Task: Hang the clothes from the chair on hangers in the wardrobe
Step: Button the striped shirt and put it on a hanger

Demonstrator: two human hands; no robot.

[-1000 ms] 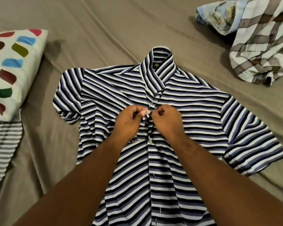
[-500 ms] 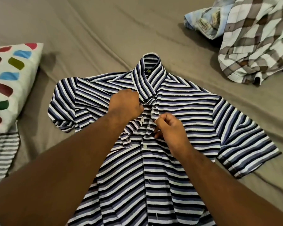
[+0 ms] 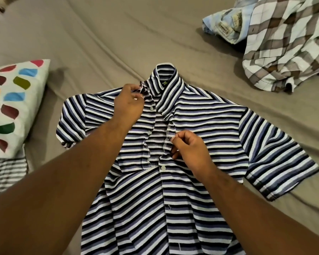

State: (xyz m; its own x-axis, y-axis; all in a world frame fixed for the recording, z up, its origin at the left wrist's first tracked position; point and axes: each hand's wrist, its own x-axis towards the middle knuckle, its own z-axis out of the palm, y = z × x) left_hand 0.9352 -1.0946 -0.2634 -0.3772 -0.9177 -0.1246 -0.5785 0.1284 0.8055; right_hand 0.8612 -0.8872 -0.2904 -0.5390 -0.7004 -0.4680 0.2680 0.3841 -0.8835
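Left grip (image 3: 131, 102), right grip (image 3: 188, 150) pinch striped shirt (image 3: 210, 124); top buttons (image 3: 152, 108) undone.

Both bare forearms reach forward from the lower corners. The left hand (image 3: 130, 103), farther out, pinches the striped shirt (image 3: 201, 122) at the collar edge between thumb and fingers; the right hand (image 3: 189, 149), nearer, pinches its open front edge, fingers curled

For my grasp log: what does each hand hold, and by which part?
The striped shirt: left hand pinches its front edge at the collar, right hand pinches the opposite front edge lower down.
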